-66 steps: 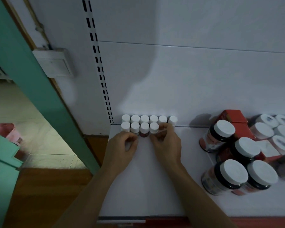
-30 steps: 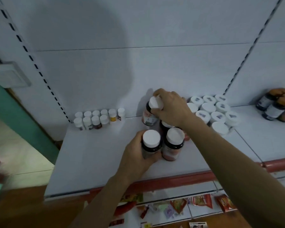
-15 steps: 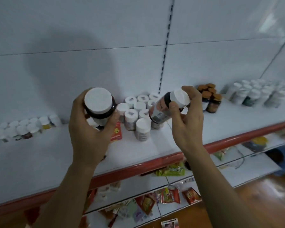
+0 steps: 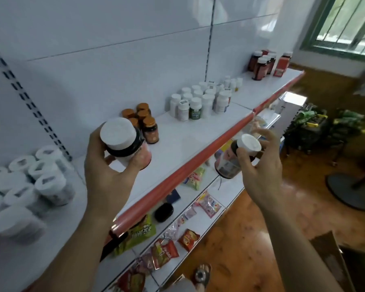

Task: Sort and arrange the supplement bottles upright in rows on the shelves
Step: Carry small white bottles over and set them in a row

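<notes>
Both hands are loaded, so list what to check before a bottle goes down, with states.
1. Left hand grips the left bottle: ok.
2. Right hand holds the right bottle: ok, though tilted.
3. Bare shelf space beside the orange-capped bottles: ok.
4. Right bottle above the shelf: not ok, it hangs past the red edge.
5. Labels match a row: cannot tell.
</notes>
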Motion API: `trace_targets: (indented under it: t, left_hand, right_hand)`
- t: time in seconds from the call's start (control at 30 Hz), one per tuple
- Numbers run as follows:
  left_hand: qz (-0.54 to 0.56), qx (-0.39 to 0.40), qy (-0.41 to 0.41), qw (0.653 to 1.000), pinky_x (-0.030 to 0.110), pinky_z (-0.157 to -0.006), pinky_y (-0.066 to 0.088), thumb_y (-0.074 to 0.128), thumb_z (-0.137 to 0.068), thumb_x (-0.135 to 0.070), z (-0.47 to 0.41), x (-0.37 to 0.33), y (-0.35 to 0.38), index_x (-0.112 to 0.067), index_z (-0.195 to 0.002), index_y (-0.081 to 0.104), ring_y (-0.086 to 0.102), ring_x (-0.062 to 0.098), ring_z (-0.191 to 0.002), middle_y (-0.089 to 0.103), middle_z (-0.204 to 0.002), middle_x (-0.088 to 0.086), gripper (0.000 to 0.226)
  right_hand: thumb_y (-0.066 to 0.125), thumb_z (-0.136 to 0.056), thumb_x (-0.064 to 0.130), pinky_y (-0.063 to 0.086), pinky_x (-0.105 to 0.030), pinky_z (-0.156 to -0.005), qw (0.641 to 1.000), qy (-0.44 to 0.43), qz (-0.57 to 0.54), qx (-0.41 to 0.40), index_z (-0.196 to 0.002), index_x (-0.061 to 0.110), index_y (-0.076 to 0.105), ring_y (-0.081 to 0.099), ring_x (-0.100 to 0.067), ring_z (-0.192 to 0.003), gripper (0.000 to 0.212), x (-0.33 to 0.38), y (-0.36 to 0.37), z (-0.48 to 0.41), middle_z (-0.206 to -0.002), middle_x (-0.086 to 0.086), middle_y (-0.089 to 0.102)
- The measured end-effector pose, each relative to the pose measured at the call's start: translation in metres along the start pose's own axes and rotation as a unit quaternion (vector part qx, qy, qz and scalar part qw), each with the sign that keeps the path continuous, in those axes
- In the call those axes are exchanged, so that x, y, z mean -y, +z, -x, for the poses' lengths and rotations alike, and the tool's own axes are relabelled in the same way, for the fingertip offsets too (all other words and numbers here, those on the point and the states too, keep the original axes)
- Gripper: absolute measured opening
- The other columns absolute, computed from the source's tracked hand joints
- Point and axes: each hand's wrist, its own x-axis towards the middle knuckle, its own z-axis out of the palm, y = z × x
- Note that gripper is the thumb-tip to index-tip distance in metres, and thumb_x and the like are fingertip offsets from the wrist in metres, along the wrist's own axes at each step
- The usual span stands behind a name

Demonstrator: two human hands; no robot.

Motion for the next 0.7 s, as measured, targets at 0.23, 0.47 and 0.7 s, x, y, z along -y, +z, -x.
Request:
trace_targets:
  t: [0.23, 0.47, 0.7]
  left_hand:
    - [0.053, 0.037, 0.003, 0.998, 0.021, -0.096, 0.052, 0.086, -0.079, -0.013, -0.053, 0.032, 0.164, -0.024, -0.129, 0.052, 0.060, 0.004, -0.118, 0.062, -0.122, -0.010, 0.061]
    - [0.083, 0.110, -0.022, 0.990, 0.035, -0.097, 0.055, 0.089, -0.075, -0.016, -0.114, 0.032, 0.331, -0.029, -0.124, 0.055, 0.061, 0.014, -0.121, 0.064, -0.125, -0.007, 0.061]
    - [0.079, 0.151, -0.030, 0.985, 0.030, -0.094, 0.055, 0.087, -0.075, -0.026, -0.149, 0.027, 0.487, -0.038, -0.120, 0.054, 0.061, 0.009, -0.117, 0.064, -0.120, -0.019, 0.057]
  right_hand:
    - [0.073, -0.091, 0.027, 0.055, -0.035, -0.082, 0.997, 0.063, 0.043, -0.018, -0.139, 0.032, 0.040, 0.059, -0.016, -0.107, 0.059, -0.093, -0.059, -0.122, -0.121, 0.004, 0.058]
    - [0.071, -0.092, 0.032, 0.050, -0.023, -0.087, 0.994, 0.071, 0.078, -0.014, -0.143, 0.026, 0.043, 0.054, -0.015, -0.117, 0.058, -0.161, -0.096, -0.242, -0.132, 0.000, 0.054]
    - [0.072, -0.089, 0.036, 0.051, -0.034, -0.091, 0.989, 0.096, 0.109, -0.017, -0.136, 0.024, 0.055, 0.055, -0.017, -0.111, 0.052, -0.250, -0.149, -0.352, -0.120, 0.003, 0.054]
